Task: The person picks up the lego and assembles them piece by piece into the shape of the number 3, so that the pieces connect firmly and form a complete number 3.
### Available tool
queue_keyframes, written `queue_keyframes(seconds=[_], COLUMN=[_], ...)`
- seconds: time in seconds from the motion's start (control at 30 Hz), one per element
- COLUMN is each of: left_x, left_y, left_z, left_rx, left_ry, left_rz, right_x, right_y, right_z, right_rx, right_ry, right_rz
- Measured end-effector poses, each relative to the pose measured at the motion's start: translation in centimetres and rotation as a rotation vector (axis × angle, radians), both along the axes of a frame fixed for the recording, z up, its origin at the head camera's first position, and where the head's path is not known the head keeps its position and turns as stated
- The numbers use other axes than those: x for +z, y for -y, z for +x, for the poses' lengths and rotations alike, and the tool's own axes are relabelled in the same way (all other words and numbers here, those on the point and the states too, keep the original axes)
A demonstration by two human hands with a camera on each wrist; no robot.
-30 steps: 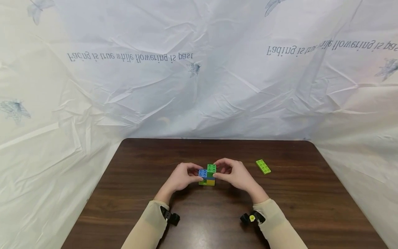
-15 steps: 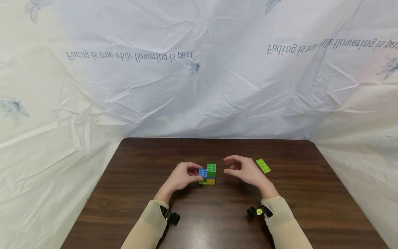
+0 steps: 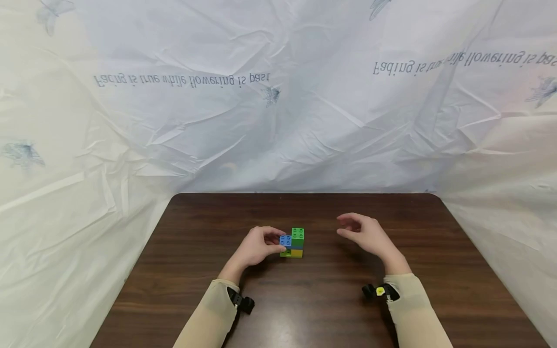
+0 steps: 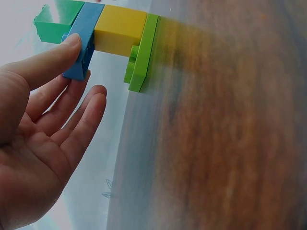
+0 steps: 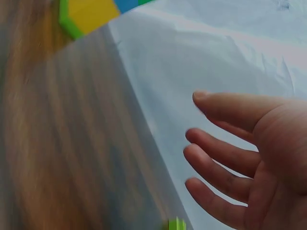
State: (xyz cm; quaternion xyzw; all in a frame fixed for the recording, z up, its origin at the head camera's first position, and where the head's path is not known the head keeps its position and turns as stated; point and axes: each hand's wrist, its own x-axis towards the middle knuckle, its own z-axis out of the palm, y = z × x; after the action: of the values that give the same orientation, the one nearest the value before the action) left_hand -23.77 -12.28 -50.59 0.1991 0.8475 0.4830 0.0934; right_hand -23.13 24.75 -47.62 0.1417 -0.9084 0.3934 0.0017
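A stack of building bricks stands on the table: a lime base plate (image 4: 145,55), a yellow brick (image 4: 120,28), a blue brick (image 4: 85,40) and a green brick (image 4: 57,20) on top. Between thumb and fingers my left hand (image 3: 256,247) pinches the blue brick's free end. To the right, my right hand (image 3: 370,237) hovers above the table with loosely bent fingers and holds nothing. The edge of a loose lime brick plate (image 5: 176,224) peeks in at the bottom of the right wrist view. In the head view that plate is hidden by the right hand.
The dark wooden table (image 3: 300,304) has rounded far corners. A wrinkled white sheet (image 3: 278,121) with printed lettering hangs behind it and along both sides. Both wrists carry a small black camera (image 3: 247,304).
My right hand has let go of the green brick and moved right, away from the stack, until it covers the loose lime plate. My left hand has kept its hold on the blue brick.
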Motion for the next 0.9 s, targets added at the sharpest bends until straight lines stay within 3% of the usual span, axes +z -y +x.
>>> queue_keyframes(seconds=[0.23,0.4,0.6,0.9], left_x=[0.1,0.1,0.3,0.1], left_y=[-0.3,-0.1,0.0,0.0], left_z=[0.1,0.0,0.0,0.2], left_rx=[-0.002,-0.004,-0.007,-0.004], left_ry=[-0.002,-0.016,-0.022,-0.01], left_rz=[-0.004,-0.015,-0.011,-0.006], right_x=[-1.1,-1.5,-1.7,-2.5], right_y=[-3.9,-5.9,-6.6,-7.0], right_z=[1.6,1.8,1.7,1.7], right_rx=[-0.077,-0.167,-0.272,-0.309], right_ry=[0.031,0.056,0.078,0.15], right_rz=[0.064,0.088,0.092,0.09])
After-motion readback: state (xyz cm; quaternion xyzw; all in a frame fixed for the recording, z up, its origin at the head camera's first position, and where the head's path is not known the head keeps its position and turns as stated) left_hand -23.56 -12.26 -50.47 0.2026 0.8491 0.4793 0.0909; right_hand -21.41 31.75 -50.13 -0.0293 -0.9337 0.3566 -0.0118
